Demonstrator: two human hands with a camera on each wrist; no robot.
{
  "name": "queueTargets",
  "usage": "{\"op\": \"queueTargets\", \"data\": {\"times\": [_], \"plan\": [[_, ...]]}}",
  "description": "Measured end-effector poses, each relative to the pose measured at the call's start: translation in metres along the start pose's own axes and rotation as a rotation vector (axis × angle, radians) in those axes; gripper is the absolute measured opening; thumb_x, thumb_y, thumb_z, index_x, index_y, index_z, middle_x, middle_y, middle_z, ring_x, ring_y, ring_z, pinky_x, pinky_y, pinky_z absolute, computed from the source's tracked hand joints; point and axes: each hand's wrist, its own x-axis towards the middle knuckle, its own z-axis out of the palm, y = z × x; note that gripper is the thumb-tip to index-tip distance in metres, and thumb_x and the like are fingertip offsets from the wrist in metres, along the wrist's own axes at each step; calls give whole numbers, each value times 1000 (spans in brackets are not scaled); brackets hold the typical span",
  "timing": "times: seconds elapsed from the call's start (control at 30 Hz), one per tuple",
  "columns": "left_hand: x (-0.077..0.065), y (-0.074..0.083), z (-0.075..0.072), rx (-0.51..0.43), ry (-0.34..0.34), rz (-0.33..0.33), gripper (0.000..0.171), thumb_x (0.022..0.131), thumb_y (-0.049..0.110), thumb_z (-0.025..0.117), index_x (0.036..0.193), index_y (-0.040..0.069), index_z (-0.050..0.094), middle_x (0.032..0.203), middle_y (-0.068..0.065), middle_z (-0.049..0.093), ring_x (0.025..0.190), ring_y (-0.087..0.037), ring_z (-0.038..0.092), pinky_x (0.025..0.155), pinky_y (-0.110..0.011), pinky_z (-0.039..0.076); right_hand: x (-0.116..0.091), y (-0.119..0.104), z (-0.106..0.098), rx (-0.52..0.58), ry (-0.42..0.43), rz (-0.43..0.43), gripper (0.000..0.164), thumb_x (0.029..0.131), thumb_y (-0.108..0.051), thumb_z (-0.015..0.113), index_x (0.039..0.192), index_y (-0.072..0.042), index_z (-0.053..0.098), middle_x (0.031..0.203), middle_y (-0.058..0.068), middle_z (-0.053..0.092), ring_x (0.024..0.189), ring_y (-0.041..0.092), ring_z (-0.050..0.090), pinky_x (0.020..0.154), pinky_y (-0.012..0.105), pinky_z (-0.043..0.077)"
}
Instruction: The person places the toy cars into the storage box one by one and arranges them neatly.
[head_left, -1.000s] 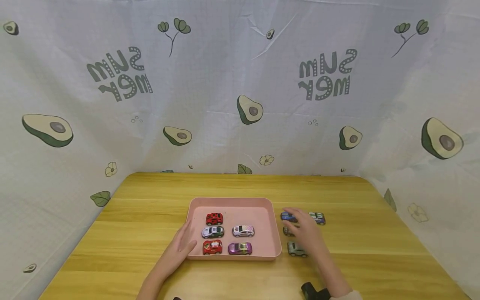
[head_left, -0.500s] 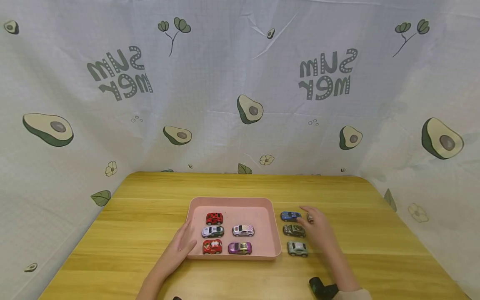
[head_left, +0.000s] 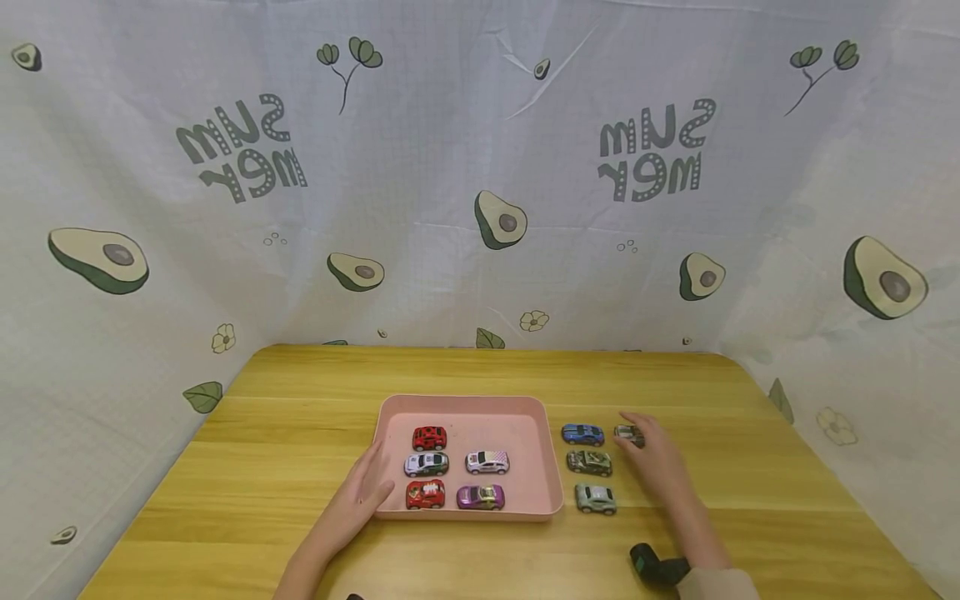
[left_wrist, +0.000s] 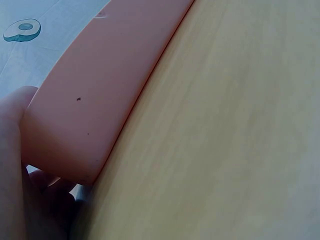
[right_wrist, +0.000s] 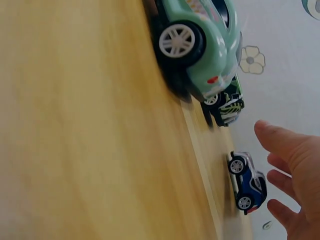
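Observation:
My left hand point(head_left: 352, 493) holds the pink tray point(head_left: 468, 515) at its near left corner, with the thumb over the rim in the left wrist view and the fingers along the outside wall. My right hand point(head_left: 655, 454) is spread with bent fingers around a small toy car point(head_left: 628, 434), part of which it hides. In the right wrist view, the blue and silver toy car point(right_wrist: 247, 182) stands beside the fingers with a gap between them. Left of that hand stand a blue toy car point(head_left: 582, 434), a camouflage toy car point(head_left: 589, 462) and a grey-green toy car point(head_left: 596, 498).
Inside the tray are a spotted red car point(head_left: 430, 437), a white and green car point(head_left: 426, 464), a red car point(head_left: 425, 494), a white car point(head_left: 487, 462) and a purple car point(head_left: 481, 497). A printed cloth point(head_left: 435, 167) hangs behind the wooden table point(head_left: 315, 379).
My right hand has moved right, from over the blue and camouflage cars to the car farthest right. The left hand and the tray have stayed in place.

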Motion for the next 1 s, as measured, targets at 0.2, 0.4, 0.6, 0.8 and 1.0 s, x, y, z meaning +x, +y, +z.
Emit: {"op": "queueTargets", "data": {"times": [0.2,0.4,0.6,0.8,1.0], "plan": [[0,0,0,-2,1,4,71,89,40,52,146,17,18,150,-19,17,137,-43,15,107,-63,15,2,6,1,-35,3,-27,59,85,-24,61,134,2,39,136,30,34,122,49,33,99,63,28],[0,0,0,1,4,2,71,89,41,52,146,16,18,150,-19,17,137,-43,15,107,-63,15,4,9,4,-63,-49,-68,60,83,-18,63,133,5,39,137,32,34,124,50,32,102,61,26],[0,1,0,3,8,9,71,89,40,53,146,16,18,150,-19,17,136,-43,15,107,-63,15,5,11,6,-76,-22,-105,44,84,-12,61,123,7,50,123,32,49,115,48,44,96,59,36],[-1,1,0,7,10,15,70,89,40,52,146,17,18,150,-19,17,136,-43,16,107,-63,16,5,14,7,-60,-2,-106,42,84,-10,61,121,7,52,120,31,52,112,48,46,95,59,37],[0,0,0,5,13,27,70,89,39,53,146,17,18,150,-19,17,136,-42,16,107,-62,16,5,16,6,-48,-1,-88,43,84,-11,60,123,6,51,119,31,52,112,48,46,95,59,37]]}}
